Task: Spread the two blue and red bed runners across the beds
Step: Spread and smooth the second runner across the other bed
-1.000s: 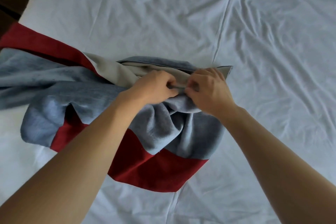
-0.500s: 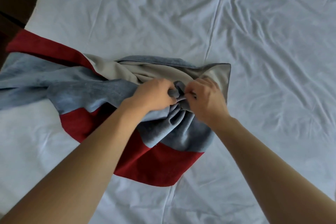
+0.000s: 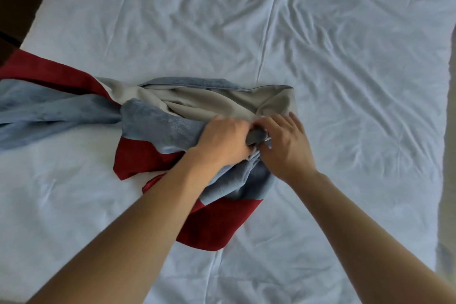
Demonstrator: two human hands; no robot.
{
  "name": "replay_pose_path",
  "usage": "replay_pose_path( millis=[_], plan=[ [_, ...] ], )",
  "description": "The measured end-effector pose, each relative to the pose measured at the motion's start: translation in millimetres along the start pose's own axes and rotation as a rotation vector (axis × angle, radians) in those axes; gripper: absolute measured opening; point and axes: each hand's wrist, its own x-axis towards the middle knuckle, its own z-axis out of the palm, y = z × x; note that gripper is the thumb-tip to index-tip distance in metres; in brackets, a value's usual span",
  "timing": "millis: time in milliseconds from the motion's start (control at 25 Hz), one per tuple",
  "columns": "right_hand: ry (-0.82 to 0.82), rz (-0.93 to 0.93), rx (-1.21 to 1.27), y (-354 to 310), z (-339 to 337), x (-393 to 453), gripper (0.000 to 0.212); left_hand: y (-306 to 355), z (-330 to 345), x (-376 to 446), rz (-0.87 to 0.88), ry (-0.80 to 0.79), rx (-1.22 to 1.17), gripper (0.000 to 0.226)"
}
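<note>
Blue plush and dark red satin make up the bed runner point(image 3: 158, 128), which lies bunched in the middle of the frame with its grey lining turned up along the top edge and a twisted tail running off the left edge. Only this one runner is in view; the second cannot be seen. Both hands meet at the same knot of blue cloth just right of the bundle's centre: the left hand point(image 3: 223, 139) is curled round a gathered fold, and the right hand point(image 3: 283, 142) pinches the neighbouring fold between thumb and fingers, its other fingers lying looser over the grey lining. Holding so close together reads as a search for one end or hem, so that the hands can part and draw the cloth out flat. The twist on the left side and the red panel folded under the left forearm look like the chief hindrances to a clean spread. Around it lies the white sheet point(image 3: 357, 81), rumpled, with a long crease or seam point(image 3: 270, 29) running from top centre down toward the runner. Dark floor shows at upper left.
</note>
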Motion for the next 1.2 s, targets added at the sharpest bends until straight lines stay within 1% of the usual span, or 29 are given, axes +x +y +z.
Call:
replay_pose_path(
  millis=[80,160,200,280,320,360,440,480,520,600,640,720,800,840,880,920,1000,1040,1080,1160,1200],
  plan=[
    [0.033,0.038,-0.054,17,-1,-8,0.024,-25,-12,-15,0.002,-0.04,0.07,0.04],
    [0.033,0.15,-0.083,37,-2,-23,0.019,-60,-26,-30,-0.071,-0.103,0.216,0.054],
    [0.033,0.231,-0.1,43,-4,-29,0.018,-74,-32,-37,-0.107,-0.08,0.243,0.05],
    [0.037,0.363,-0.142,47,-8,-37,0.022,-86,-37,-42,-0.11,0.064,0.22,0.023],
    [0.036,0.364,-0.141,42,-10,-37,0.029,-82,-36,-37,-0.1,0.127,0.208,0.018],
    [0.026,0.316,-0.119,34,-11,-33,0.039,-71,-34,-29,-0.081,0.157,0.192,0.02],
    [-0.031,0.162,-0.015,10,-14,-21,0.062,-41,-24,-9,0.01,0.197,0.152,0.026],
    [-0.054,0.105,0.036,-3,-15,-13,0.068,-25,-20,-1,0.06,0.208,0.139,0.027],
    [-0.073,0.08,0.066,-12,-13,-5,0.07,-12,-16,5,0.096,0.216,0.127,0.027],
    [-0.102,0.101,0.06,-21,-6,7,0.063,-8,-10,6,0.117,0.272,0.094,0.031],
    [-0.092,0.114,0.028,-20,-4,10,0.055,-14,-7,3,0.088,0.318,0.073,0.038],
    [-0.042,0.147,-0.033,-10,-3,9,0.037,-32,-1,-11,-0.046,0.394,0.027,0.058],
    [-0.033,0.249,-0.077,5,-5,4,0.032,-51,4,-25,-0.281,0.395,-0.064,0.077],
    [-0.048,0.328,-0.107,12,-7,1,0.03,-57,7,-30,-0.422,0.357,-0.123,0.081],
    [-0.067,0.42,-0.135,20,-10,-1,0.028,-61,10,-30,-0.534,0.31,-0.181,0.077],
    [-0.082,0.507,-0.163,29,-14,-4,0.028,-62,12,-28,-0.587,0.275,-0.238,0.064],
    [-0.082,0.595,-0.226,47,-25,-12,0.031,-48,16,-16,-0.535,0.292,-0.375,0.028],
    [-0.052,0.579,-0.245,51,-31,-15,0.04,-35,17,-6,-0.489,0.325,-0.432,0.018],
    [0.0,0.508,-0.242,51,-37,-19,0.054,-18,16,5,-0.435,0.36,-0.473,0.013],
    [0.089,0.219,-0.175,39,-47,-24,0.082,24,13,32,-0.286,0.376,-0.498,0.013],
    [0.085,0.069,-0.147,30,-47,-25,0.089,42,10,43,-0.209,0.344,-0.52,0.013]
  ],
)
